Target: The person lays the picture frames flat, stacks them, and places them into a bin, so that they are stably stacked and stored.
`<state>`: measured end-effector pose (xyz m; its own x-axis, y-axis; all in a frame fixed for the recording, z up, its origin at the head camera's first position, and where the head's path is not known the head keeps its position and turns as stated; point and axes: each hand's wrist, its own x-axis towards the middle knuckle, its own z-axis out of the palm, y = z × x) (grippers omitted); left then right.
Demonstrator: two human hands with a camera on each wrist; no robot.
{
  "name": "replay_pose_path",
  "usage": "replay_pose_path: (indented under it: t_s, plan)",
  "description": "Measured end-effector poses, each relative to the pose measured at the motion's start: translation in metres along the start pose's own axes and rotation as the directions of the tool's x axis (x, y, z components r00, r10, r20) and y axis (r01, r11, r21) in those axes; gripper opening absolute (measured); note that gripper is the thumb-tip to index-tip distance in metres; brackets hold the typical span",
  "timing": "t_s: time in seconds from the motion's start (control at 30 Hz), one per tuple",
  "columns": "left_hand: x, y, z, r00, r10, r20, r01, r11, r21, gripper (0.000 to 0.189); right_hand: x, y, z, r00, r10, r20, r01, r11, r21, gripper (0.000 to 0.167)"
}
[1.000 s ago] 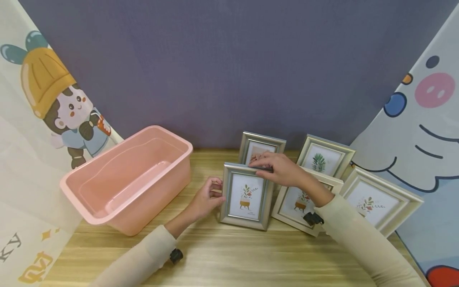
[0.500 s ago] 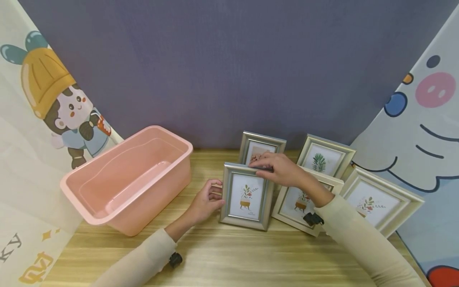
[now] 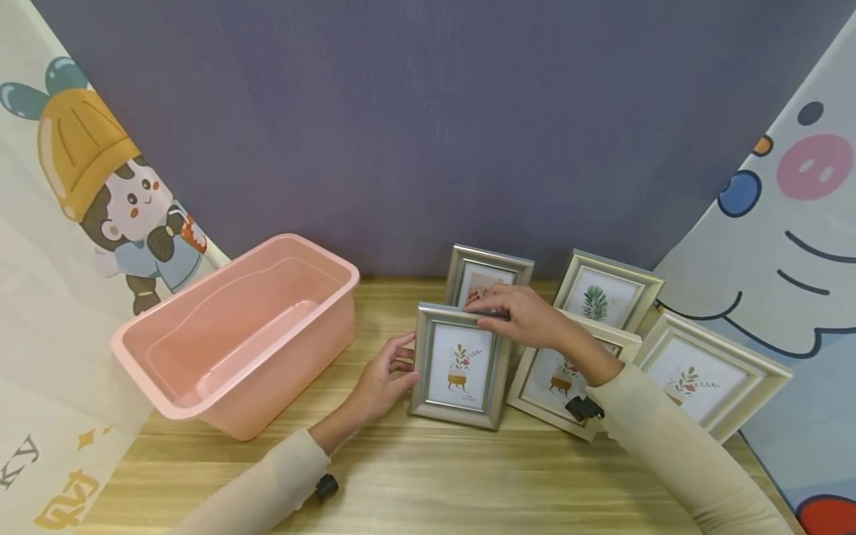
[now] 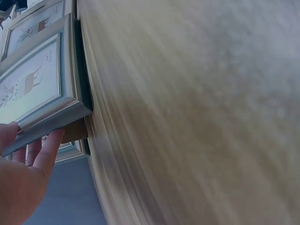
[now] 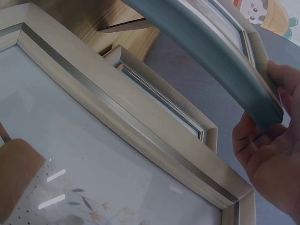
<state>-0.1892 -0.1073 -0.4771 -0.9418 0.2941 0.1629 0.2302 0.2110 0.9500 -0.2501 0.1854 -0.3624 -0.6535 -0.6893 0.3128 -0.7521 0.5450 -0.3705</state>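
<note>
A silver-grey picture frame (image 3: pixel 500 386) with a potted-plant print stands tilted back on the wooden table, in front of a smaller frame (image 3: pixel 457 271). My right hand (image 3: pixel 524 316) pinches its top right corner. In the right wrist view, thumb and fingers (image 5: pixel 243 136) clasp that corner from either side. My left hand (image 3: pixel 381 383) holds the left edge; the left wrist view shows the thumb (image 4: pixel 7 133) at the front and the other fingers along the side. A cream picture frame (image 3: pixel 524 383) stands just right of it, partly covered by my right forearm.
A pink plastic bin (image 3: pixel 287 379) sits at the left, nothing visible inside. Behind and right stand a frame with a green leaf print (image 3: pixel 595 301) and a large cream frame (image 3: pixel 756 379). A dark grey panel (image 3: pixel 428 134) closes off the back; printed cloths hang at both sides.
My left hand's fingers have shifted slightly at the left edge, the thumb a little lower. The picture frame and my right hand stay in place.
</note>
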Motion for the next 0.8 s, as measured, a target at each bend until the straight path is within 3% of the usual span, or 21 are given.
replay_pose_path:
  t_s: [0.27,0.5,0.7,0.8]
  plan:
    - [0.003,0.004,-0.003,0.998,0.059,0.006,-0.06,0.996,0.062,0.065,-0.002,-0.001,-0.004,1.0,-0.013,-0.016,0.013,1.0,-0.003,0.029]
    - [0.009,0.016,-0.012,0.997,0.073,0.033,-0.075,0.993,0.092,0.066,-0.005,-0.001,-0.01,0.998,0.007,-0.059,-0.006,1.0,0.015,0.031]
    - [0.01,0.033,-0.02,0.988,0.144,0.048,-0.15,0.98,0.133,0.064,-0.009,-0.002,-0.013,0.996,-0.011,-0.093,0.017,0.998,0.062,0.031]
    - [0.012,0.041,-0.026,0.977,0.202,0.061,-0.21,0.956,0.203,0.063,-0.011,-0.002,-0.013,0.994,-0.016,-0.107,0.025,0.996,0.08,0.033]
